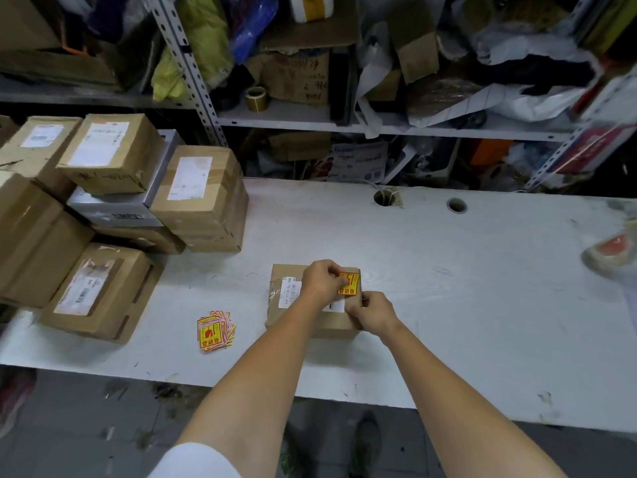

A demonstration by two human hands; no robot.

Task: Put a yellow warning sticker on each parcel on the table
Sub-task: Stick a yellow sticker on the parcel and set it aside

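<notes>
1. White table top (448,288): scuffed and smudged, pierced by two round holes near its far edge; backed by grey slotted-metal shelving (275,116).
2. Parcel (327,328): small brown cardboard carton, taped shut, laid flat at the table's near middle; a white printed label (289,292) is carried on its top.
3. Yellow warning sticker (349,286): square, red-printed, slightly curled, held over the far right corner of the parcel's top; whether it is fully stuck down cannot be told.
4. Left hand (322,279): fingers curled, the sticker's left edge pinched between thumb and fingertips.
5. Right hand (374,313): fingers closed together, the sticker's lower right corner pinched from the near side.
6. Sticker pile (214,331): loose fan of matching yellow squares, laid on the table left of the parcel, well apart from both hands.
7. Stacked parcels (203,198): brown cartons, white-labelled and taped, piled at the table's left end; contents are hidden.
8. Shelving: crammed with crumpled bags, cardboard and a roll of tape (255,97).
</notes>
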